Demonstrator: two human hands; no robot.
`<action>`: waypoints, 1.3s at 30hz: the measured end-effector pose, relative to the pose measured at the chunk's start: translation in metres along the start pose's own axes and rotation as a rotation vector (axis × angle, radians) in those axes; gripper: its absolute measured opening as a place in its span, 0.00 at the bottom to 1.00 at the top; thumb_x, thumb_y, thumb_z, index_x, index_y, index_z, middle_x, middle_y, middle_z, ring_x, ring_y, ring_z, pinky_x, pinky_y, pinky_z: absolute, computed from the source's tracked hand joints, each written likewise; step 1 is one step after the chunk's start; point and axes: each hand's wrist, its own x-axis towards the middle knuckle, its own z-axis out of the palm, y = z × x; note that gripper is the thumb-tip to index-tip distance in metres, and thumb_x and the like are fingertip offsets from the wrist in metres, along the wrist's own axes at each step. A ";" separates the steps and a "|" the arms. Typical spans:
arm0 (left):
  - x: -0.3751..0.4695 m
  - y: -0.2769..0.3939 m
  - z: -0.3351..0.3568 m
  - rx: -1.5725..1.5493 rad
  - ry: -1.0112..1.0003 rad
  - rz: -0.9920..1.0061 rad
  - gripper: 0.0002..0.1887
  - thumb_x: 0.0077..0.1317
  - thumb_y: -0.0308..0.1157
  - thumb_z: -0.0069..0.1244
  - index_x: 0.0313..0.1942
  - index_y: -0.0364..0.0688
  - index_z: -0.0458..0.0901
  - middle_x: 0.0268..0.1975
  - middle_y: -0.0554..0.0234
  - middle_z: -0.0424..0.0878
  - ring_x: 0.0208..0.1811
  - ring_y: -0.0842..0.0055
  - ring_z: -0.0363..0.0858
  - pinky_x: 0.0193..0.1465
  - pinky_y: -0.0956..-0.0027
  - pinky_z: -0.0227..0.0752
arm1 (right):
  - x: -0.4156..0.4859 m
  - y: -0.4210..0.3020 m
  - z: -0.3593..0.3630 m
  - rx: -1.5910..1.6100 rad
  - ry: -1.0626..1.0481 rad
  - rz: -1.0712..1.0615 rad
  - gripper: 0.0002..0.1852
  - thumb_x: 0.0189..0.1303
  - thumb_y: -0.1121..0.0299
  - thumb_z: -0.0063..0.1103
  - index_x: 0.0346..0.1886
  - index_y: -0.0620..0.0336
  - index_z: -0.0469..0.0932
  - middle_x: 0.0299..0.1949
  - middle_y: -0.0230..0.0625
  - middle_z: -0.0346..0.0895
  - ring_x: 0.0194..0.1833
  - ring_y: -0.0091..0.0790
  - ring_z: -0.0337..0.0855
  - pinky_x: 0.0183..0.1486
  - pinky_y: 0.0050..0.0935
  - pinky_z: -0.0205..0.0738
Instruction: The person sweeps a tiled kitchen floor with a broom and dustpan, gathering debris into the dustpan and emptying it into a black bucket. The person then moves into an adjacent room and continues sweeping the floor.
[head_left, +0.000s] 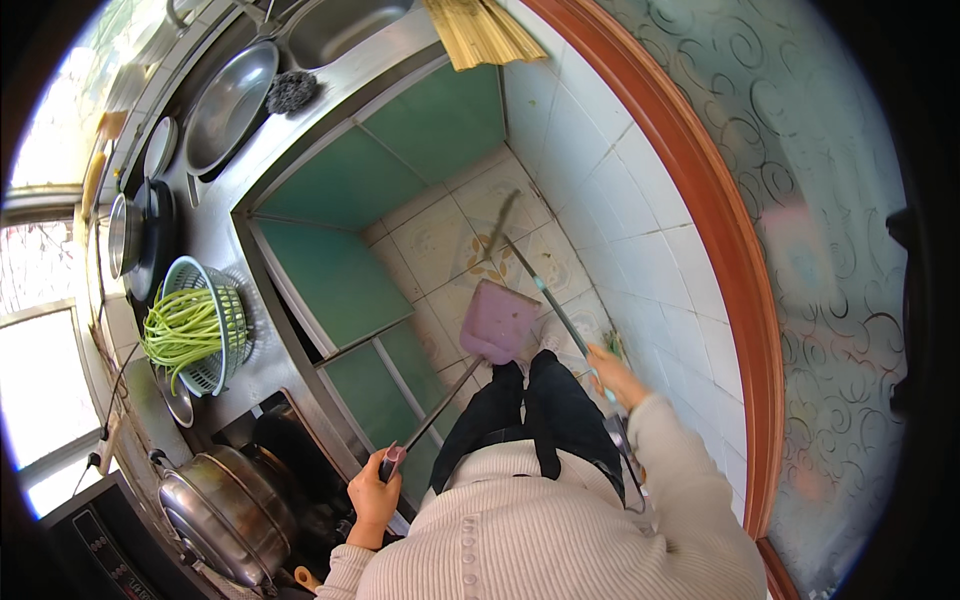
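My left hand is closed around the handle end of a long-handled dustpan. Its pink pan lies on the tiled floor just in front of my feet. In my right hand is the green handle of a broom, slanting down and away from me. The broom's head is blurred and rests at the floor beyond the dustpan's far edge. A few small specks show on the floor tiles around it.
Green cabinets and a steel counter run along the left. A blue basket of green stalks, a wok and a steel steamer pot stand there. A white tiled wall bounds the right.
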 end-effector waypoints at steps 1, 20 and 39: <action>0.001 0.004 0.001 0.010 0.000 0.001 0.19 0.50 0.27 0.56 0.46 0.49 0.81 0.32 0.53 0.84 0.33 0.57 0.83 0.35 0.63 0.76 | 0.018 -0.015 0.004 0.035 -0.002 -0.019 0.27 0.70 0.59 0.42 0.72 0.45 0.54 0.24 0.28 0.65 0.17 0.20 0.60 0.17 0.22 0.57; 0.077 0.040 -0.034 0.254 0.019 0.082 0.19 0.51 0.30 0.55 0.46 0.48 0.79 0.30 0.51 0.83 0.33 0.55 0.83 0.36 0.60 0.75 | -0.035 0.019 -0.033 0.284 -0.087 0.025 0.26 0.71 0.58 0.37 0.71 0.42 0.53 0.23 0.28 0.65 0.16 0.21 0.62 0.15 0.23 0.57; 0.202 0.001 -0.072 0.279 -0.069 0.382 0.17 0.52 0.32 0.55 0.45 0.50 0.79 0.29 0.53 0.83 0.31 0.54 0.82 0.32 0.58 0.74 | -0.048 0.012 0.064 0.755 -0.002 0.103 0.11 0.67 0.56 0.45 0.47 0.46 0.67 0.20 0.28 0.66 0.14 0.19 0.63 0.13 0.20 0.55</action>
